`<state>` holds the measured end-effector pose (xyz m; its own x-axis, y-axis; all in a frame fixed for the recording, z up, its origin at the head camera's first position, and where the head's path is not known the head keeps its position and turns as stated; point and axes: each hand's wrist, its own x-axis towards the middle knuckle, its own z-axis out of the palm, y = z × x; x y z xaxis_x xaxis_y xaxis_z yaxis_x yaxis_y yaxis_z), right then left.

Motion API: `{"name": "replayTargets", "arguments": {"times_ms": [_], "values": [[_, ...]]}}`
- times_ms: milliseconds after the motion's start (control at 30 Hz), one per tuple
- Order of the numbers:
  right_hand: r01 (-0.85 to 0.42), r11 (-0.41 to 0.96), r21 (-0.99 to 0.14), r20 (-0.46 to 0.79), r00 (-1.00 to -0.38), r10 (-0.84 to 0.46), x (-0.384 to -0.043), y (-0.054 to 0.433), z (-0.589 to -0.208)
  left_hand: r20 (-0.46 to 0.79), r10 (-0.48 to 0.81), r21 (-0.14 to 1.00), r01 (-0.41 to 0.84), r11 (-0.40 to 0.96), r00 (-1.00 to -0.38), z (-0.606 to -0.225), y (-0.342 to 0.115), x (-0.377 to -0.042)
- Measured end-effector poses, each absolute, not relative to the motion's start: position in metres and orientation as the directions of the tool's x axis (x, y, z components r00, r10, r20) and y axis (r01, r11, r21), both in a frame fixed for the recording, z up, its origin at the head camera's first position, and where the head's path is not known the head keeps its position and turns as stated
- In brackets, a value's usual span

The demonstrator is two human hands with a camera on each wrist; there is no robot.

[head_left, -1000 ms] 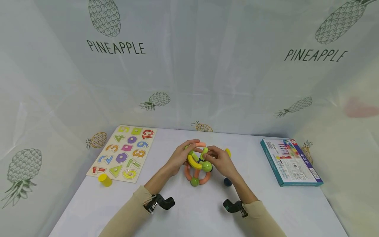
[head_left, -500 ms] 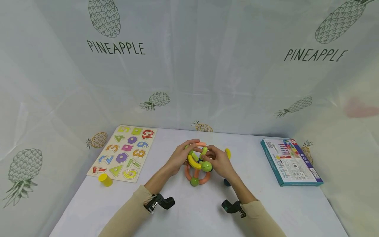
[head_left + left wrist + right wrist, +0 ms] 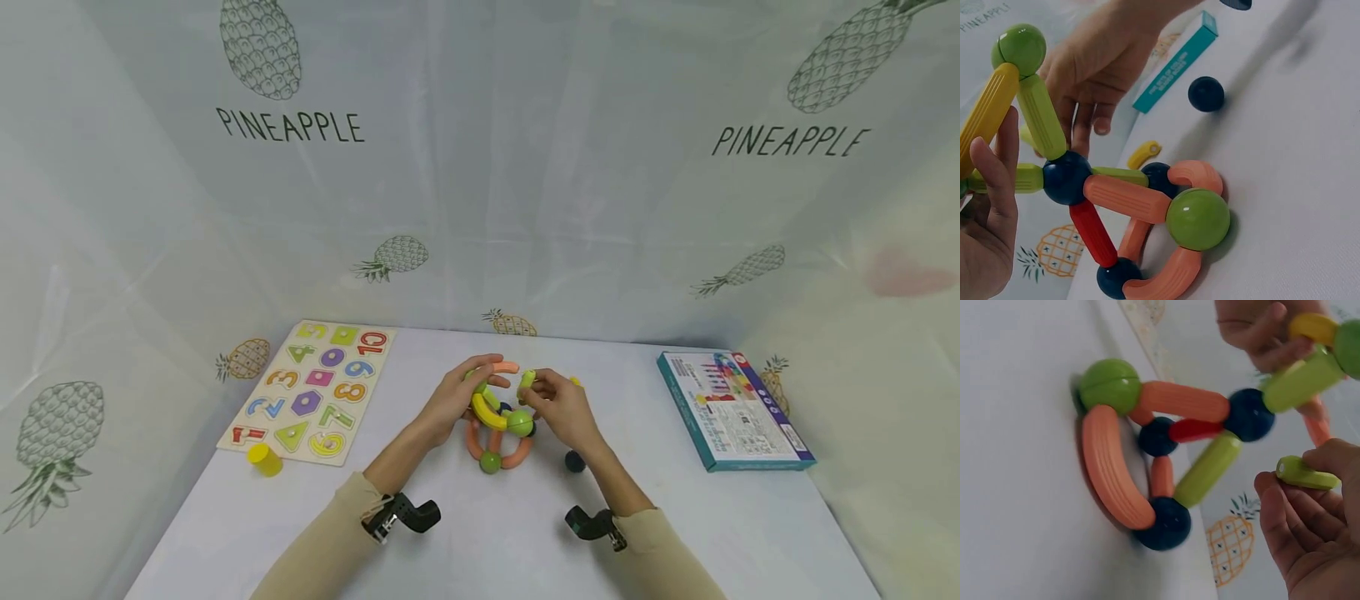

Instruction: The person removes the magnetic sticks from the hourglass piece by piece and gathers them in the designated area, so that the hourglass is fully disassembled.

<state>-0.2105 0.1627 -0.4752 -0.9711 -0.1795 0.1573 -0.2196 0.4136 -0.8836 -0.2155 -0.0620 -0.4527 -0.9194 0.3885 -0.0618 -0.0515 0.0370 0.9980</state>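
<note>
A magnetic stick-and-ball structure stands on the table, with coral sticks (image 3: 1127, 197) and navy balls (image 3: 1250, 415) low down. One red stick (image 3: 1094, 234) and several lime sticks (image 3: 1208, 469) link its parts. Near its top, a yellow curved stick (image 3: 489, 412) meets a green ball (image 3: 520, 422). My left hand (image 3: 448, 400) grips the upper left side, fingers around the yellow stick. My right hand (image 3: 567, 410) pinches a short lime stick (image 3: 1305, 474) between thumb and fingers, apart from the structure, its pale end showing.
A loose navy ball (image 3: 574, 462) and a yellow stick (image 3: 1144, 154) lie right of the structure. To the left are a number puzzle board (image 3: 305, 402) and a yellow cylinder (image 3: 265, 459). A flat teal-edged box (image 3: 735, 410) lies at the right.
My right hand has drawn the lime stick away from the structure, slightly up and to the right. The left hand keeps its grip in nearly the same place.
</note>
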Motion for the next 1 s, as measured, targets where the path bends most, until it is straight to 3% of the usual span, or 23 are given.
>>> {"name": "replayTargets", "arguments": {"times_ms": [233, 433, 733, 1000], "values": [[-0.112, 0.412, -0.904, 0.069, -0.99, -0.119, -0.213, 0.197, -0.47, -0.056, 0.383, 0.998, -0.047, 0.034, -0.922, -0.454, -0.064, -0.216], [-0.052, 0.425, -0.904, -0.014, -0.988, -0.151, -0.212, 0.237, -0.479, -0.058, 0.387, 0.998, -0.05, 0.031, -0.92, -0.455, -0.064, -0.215], [0.143, 0.49, -0.86, -0.239, -0.961, -0.138, -0.209, 0.278, -0.509, -0.064, 0.382, 0.998, -0.054, 0.038, -0.922, -0.452, -0.063, -0.214], [0.133, 0.574, -0.808, -0.249, -0.96, -0.129, -0.21, 0.281, -0.517, -0.062, 0.392, 0.998, -0.055, 0.031, -0.918, -0.453, -0.063, -0.216]]}}
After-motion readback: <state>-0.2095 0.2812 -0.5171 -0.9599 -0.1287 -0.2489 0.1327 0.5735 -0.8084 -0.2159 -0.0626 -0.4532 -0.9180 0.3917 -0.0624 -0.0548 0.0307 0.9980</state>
